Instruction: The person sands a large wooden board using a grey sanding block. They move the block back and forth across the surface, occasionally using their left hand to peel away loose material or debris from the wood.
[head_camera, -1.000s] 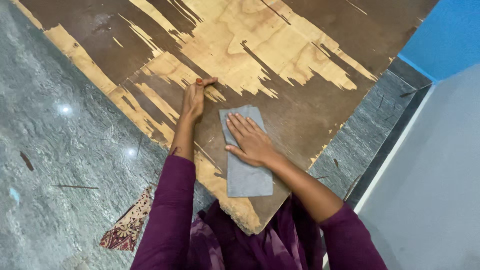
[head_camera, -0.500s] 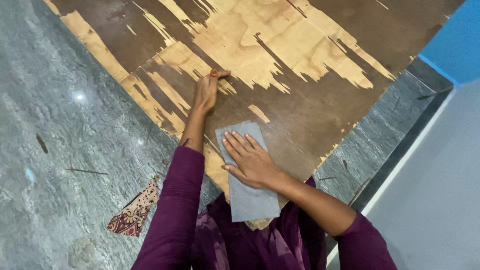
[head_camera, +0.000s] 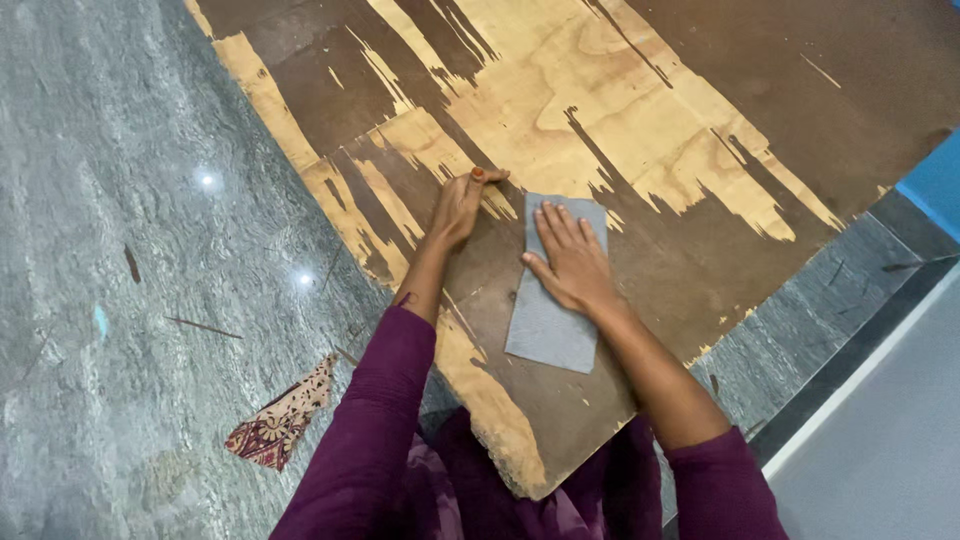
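right hand (head_camera: 572, 262) flat on sandpaper (head_camera: 550, 318) (grey), plywood (head_camera: 640, 120)

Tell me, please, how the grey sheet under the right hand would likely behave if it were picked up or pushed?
The grey sheet looks thin and lies flat on the board, so it would probably flop and feel light. The right hand presses it with a flat palm; likely it slides only under pressure, since its surface looks matte. It seems unlikely to roll or tip.
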